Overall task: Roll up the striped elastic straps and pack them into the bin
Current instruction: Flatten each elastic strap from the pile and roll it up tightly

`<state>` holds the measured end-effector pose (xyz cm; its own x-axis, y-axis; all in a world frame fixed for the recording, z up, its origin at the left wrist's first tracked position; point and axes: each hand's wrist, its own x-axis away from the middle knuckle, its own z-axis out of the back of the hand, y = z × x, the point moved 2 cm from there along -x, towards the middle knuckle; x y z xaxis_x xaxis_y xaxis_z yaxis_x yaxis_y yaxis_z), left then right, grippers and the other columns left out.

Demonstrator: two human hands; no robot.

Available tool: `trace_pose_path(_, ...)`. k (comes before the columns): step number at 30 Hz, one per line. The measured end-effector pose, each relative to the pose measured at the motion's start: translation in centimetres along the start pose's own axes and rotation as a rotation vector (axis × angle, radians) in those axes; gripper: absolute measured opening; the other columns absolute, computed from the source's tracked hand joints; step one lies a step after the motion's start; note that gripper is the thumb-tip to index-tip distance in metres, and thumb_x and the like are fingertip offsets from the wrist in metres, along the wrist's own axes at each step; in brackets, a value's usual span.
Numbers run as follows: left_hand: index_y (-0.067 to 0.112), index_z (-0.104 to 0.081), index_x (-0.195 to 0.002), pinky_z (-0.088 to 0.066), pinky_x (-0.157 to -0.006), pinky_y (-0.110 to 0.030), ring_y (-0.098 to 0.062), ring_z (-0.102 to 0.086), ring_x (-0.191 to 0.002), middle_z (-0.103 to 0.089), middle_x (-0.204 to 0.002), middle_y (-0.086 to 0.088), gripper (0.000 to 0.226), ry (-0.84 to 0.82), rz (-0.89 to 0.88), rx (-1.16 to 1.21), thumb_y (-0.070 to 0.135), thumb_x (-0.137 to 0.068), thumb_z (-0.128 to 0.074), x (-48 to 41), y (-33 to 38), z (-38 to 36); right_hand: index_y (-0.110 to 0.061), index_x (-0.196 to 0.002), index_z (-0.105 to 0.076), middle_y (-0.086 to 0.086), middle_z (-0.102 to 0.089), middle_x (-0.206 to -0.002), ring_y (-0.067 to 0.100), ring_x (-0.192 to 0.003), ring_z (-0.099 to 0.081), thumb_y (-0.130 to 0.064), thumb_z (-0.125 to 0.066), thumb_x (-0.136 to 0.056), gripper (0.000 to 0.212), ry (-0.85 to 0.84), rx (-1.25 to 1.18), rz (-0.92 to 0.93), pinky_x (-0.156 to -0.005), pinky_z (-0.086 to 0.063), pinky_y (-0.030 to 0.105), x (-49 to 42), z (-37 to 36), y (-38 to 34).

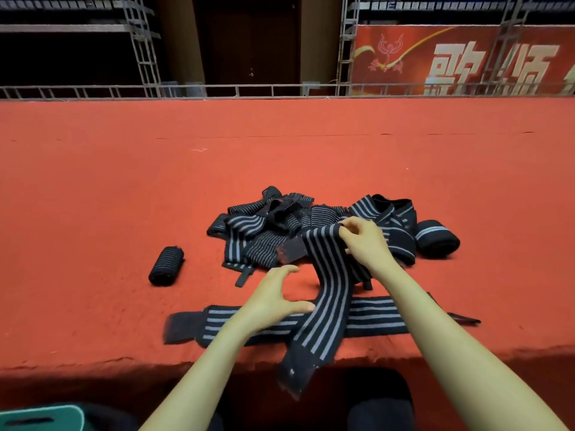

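Teal container [40,418] below the near edge, far left (probably the bin). Rolled strap [166,265] left of centre, tight, on its side. Left hand [273,303] spread wide, holding nothing, over the flat strap [382,315] laid along the near edge. Held strap [326,275] crosses it, tail hanging off that edge. Right hand [364,241]: grip pinched closed on its upper end. Loose heap [264,231] behind; second roll [437,239] at its right.

Risks: hanging tail may drag the strap off if the pinch slackens; rolling may catch the crossed strap beneath.

Straps: black, grey lengthwise stripes, plain dark ends, limp
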<state>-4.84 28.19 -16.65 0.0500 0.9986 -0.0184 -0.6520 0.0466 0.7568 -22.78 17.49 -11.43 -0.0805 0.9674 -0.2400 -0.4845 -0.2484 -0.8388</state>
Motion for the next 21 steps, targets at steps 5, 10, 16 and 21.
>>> trace_pose_path(5,0.030,-0.045,-0.099,-0.037,-0.090,-0.024,-0.006,-0.037,-0.106,-0.037,-0.106,0.014,0.054,-0.015,-0.141,-0.159,0.053,-0.062,-0.077,2.6,0.3,-3.0,-0.011,-0.102,-0.066,-0.002,-0.063,-0.093,0.013,-0.089,-0.055,-0.015,-0.054,-0.091,0.017,0.012,0.205,0.080,-0.074,-0.034,0.021,0.3,0.0,0.3)
trace_pose_path(10,0.025,-0.044,-0.086,-0.034,-0.079,-0.026,-0.010,-0.035,-0.093,-0.035,-0.097,0.010,0.061,-0.057,-0.119,-0.345,0.070,-0.055,-0.072,4.3,-0.3,-5.6,-0.009,-0.097,-0.066,0.000,-0.065,-0.092,0.014,-0.087,-0.055,-0.015,-0.057,-0.090,0.014,-0.015,0.260,0.074,-0.075,-0.038,0.025,1.4,-1.0,1.3)
trace_pose_path(16,0.022,-0.045,-0.088,-0.029,-0.078,-0.026,-0.014,-0.035,-0.094,-0.036,-0.099,0.006,0.040,-0.070,-0.142,-0.442,0.042,-0.066,-0.072,4.7,-0.1,-6.2,-0.011,-0.103,-0.068,0.002,-0.068,-0.105,0.016,-0.099,-0.059,-0.011,-0.056,-0.090,0.018,-0.046,0.288,0.107,-0.080,-0.036,0.020,2.0,-0.9,2.5)
trace_pose_path(21,0.021,-0.061,-0.087,-0.043,-0.070,-0.021,-0.014,-0.058,-0.076,-0.062,-0.081,0.006,0.006,0.001,-0.054,-0.105,0.020,-0.081,-0.063,4.6,0.9,-2.6,-0.010,-0.109,-0.068,0.005,-0.067,-0.113,0.020,-0.111,-0.057,-0.006,-0.054,-0.092,0.023,-0.039,0.318,0.143,-0.091,-0.036,0.022,2.4,-0.2,3.1)
